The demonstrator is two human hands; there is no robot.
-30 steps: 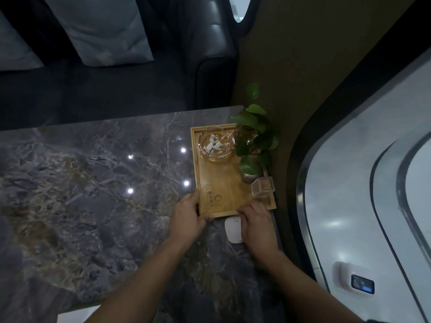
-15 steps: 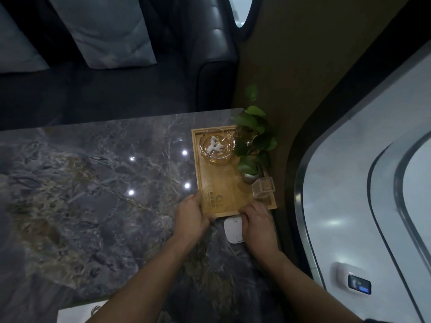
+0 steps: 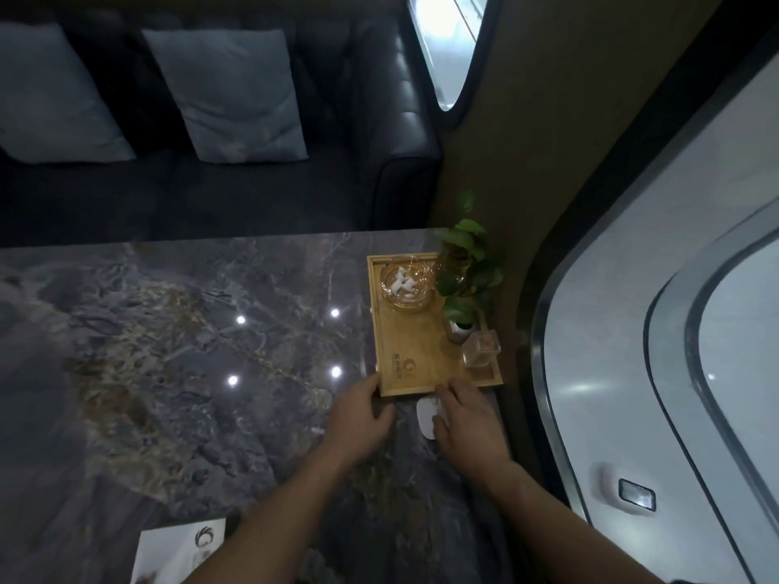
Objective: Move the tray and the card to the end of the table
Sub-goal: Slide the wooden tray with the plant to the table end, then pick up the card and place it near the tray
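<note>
Both hands at the near edge of the wooden tray (image 3: 415,356), far-right corner of the marble table (image 3: 168,351).

We see the left hand (image 3: 358,419) loosely spread, fingers slack, fingertips just by the tray's near-left corner, holding nothing; right hand (image 3: 466,419) lies flat w/ fingers together over a small white oval object (image 3: 425,417) just below the tray; can't tell if it's pressing or gripping it. The tray sits beside the wall w/ a glass ashtray (image 3: 406,286) at its far end, a potted green plant (image 3: 463,280) along its right side, and a small clear square container (image 3: 480,349) near the front-right corner. A white card w/ a dark logo (image 3: 177,550) lies at the table's near edge, well apart from the tray, partly behind the left forearm. Two grey cushions (image 3: 236,94) rest on the dark sofa past the table.
</note>
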